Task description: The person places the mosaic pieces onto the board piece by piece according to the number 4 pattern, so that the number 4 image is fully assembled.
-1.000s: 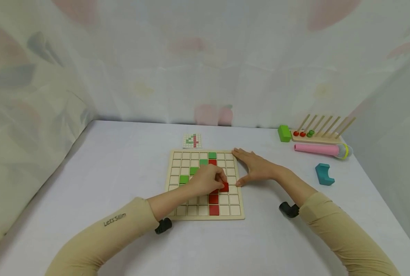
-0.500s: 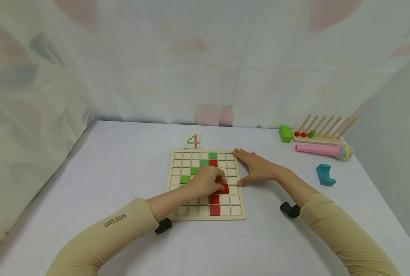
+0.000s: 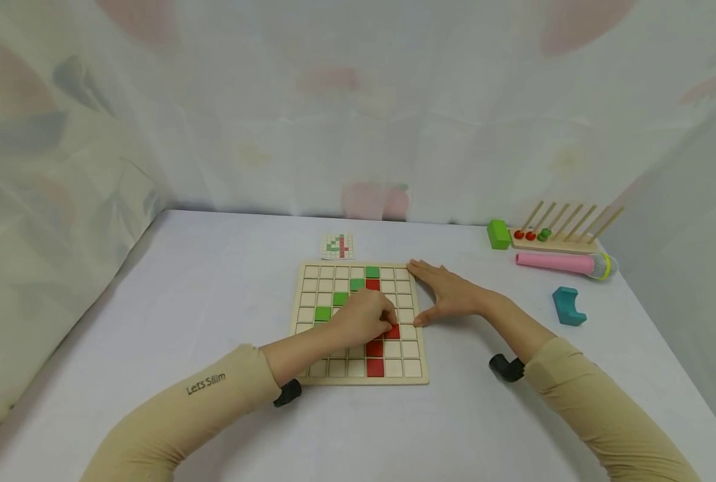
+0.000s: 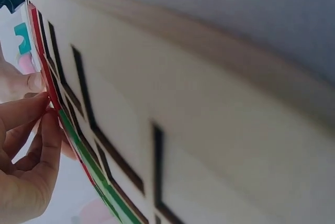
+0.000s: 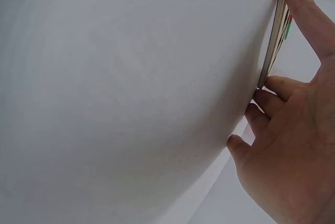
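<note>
A wooden grid board (image 3: 358, 380) lies on the table with red and green square tiles in some of its cells. My left hand (image 3: 364, 318) reaches over the middle of the board. Its thumb and forefinger pinch the near-left edge of a red tile (image 3: 393, 332), which lies level with its cell, right of the red column (image 3: 375, 348). In the left wrist view the fingertips (image 4: 48, 98) meet right at the red tiles. My right hand (image 3: 451, 291) is spread along the board's right edge, thumb and fingertips touching it. The left hand hides several middle cells.
Behind the board lies a small pattern card (image 3: 337, 246). At the far right stand a green block (image 3: 498, 234) and a peg stand (image 3: 553, 245) with red and green beads. A pink toy microphone (image 3: 553, 262) and a teal arch block (image 3: 567, 306) lie nearer.
The red tile by my left fingers has come down slightly toward me into its cell. My left fingertips have shifted a little over it; my right hand has stayed at the board's edge.
</note>
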Action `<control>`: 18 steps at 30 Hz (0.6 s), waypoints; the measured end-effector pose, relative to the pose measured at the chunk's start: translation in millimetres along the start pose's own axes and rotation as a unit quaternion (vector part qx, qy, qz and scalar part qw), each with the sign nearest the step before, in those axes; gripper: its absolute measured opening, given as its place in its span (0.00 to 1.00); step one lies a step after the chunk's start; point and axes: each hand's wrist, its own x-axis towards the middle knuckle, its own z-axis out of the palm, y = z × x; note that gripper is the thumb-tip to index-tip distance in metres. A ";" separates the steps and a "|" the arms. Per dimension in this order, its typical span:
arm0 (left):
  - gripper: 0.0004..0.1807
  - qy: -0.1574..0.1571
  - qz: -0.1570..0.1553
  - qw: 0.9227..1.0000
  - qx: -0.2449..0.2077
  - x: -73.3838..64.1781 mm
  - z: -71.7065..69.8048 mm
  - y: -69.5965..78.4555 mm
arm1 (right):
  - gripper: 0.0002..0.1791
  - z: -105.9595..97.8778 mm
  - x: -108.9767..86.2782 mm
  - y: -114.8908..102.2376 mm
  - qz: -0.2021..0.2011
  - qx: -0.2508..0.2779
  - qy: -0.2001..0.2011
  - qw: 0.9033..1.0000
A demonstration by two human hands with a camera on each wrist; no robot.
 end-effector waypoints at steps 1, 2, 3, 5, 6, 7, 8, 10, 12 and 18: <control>0.04 -0.001 0.001 1.000 0.002 -0.2 -0.4 0.3 | 0.63 0.3 -0.1 0.1 0.000 -0.001 0.000 1.000; 0.04 0.000 0.001 1.000 0.003 -0.6 -1.2 0.9 | 0.63 0.6 -0.2 0.2 0.001 -0.001 0.000 1.000; 0.04 0.001 -0.001 1.000 0.004 -1.6 -2.8 1.6 | 0.63 0.8 -0.2 0.3 0.002 -0.002 0.000 1.000; 0.04 0.009 -0.007 1.000 0.013 -3.9 -7.2 2.1 | 0.63 1.2 -0.3 0.5 0.003 -0.006 0.000 1.000; 0.05 0.016 -0.009 1.000 0.021 -5.3 -10.1 1.8 | 0.63 1.1 -0.7 0.5 0.004 -0.008 -0.001 1.000; 0.06 0.026 -0.011 0.999 0.029 -6.9 -14.0 1.1 | 0.63 0.8 -1.1 0.4 0.005 -0.008 -0.001 1.000; 0.07 0.039 -0.014 0.998 0.040 -8.7 -18.8 0.3 | 0.62 0.3 -1.6 -0.1 0.007 -0.007 -0.001 1.000; 0.09 0.069 -0.023 0.995 0.063 -14.1 -29.3 -4.0 | 0.60 -0.8 -2.4 -1.0 0.008 -0.006 -0.002 1.000; 0.11 0.103 -0.026 0.990 0.090 -20.6 -40.5 -11.5 | 0.56 -2.3 -3.8 -1.2 0.009 -0.008 -0.006 1.000; 0.15 0.189 -0.017 0.966 0.175 -47.5 -69.1 -42.5 | 0.42 -12.5 -16.0 0.5 0.020 -0.003 0.007 1.000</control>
